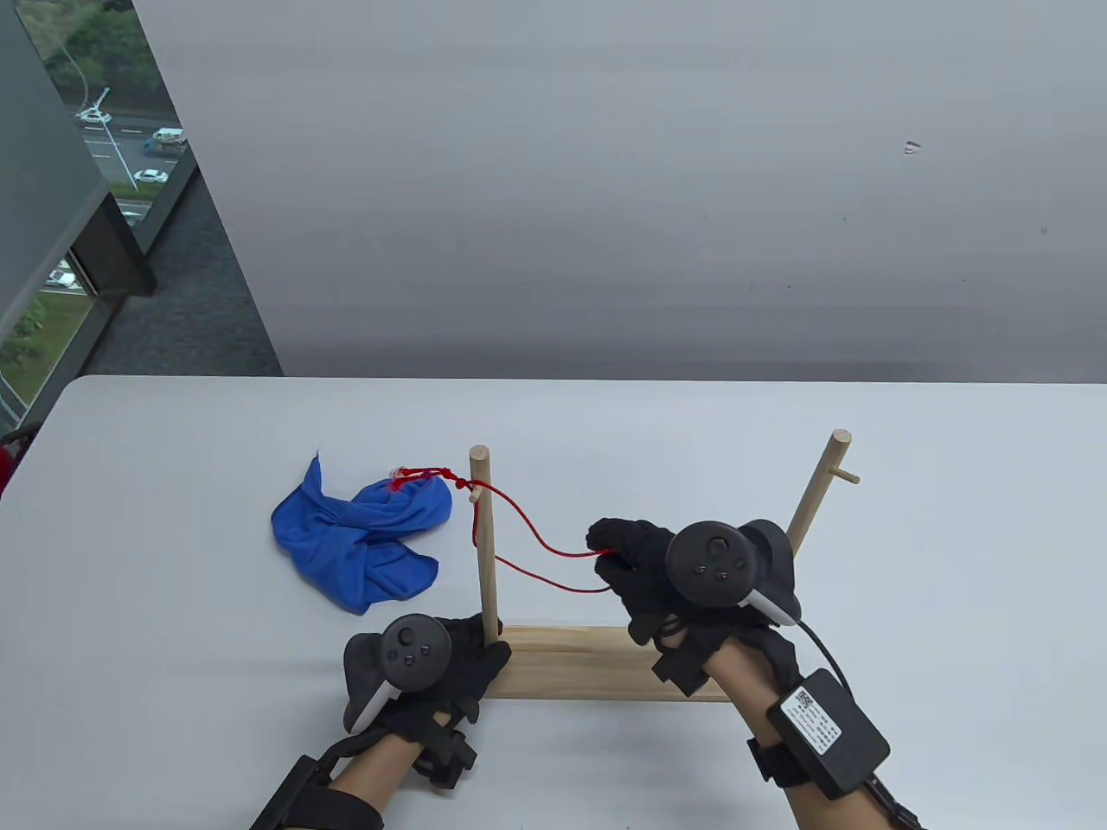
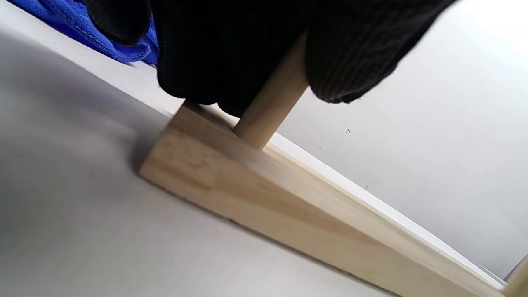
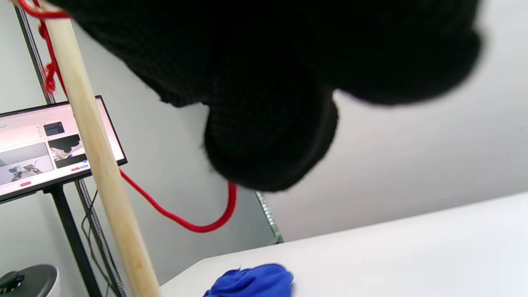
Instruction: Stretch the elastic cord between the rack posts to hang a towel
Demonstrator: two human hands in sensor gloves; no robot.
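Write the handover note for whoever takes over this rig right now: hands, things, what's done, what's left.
Left hand: grips the foot of the left post, where it meets the wooden base, steadying the rack.
Right hand: pinches the red elastic cord between the posts.
Cord: one end looped round the left post at its side peg, slack and sagging toward the right hand.
Blue towel: crumpled on the table, left of the rack, the cord's knotted end beside it.
Done: cord caught on the left post.
Left: stretch cord to the right post, hook it there, then hang the towel.
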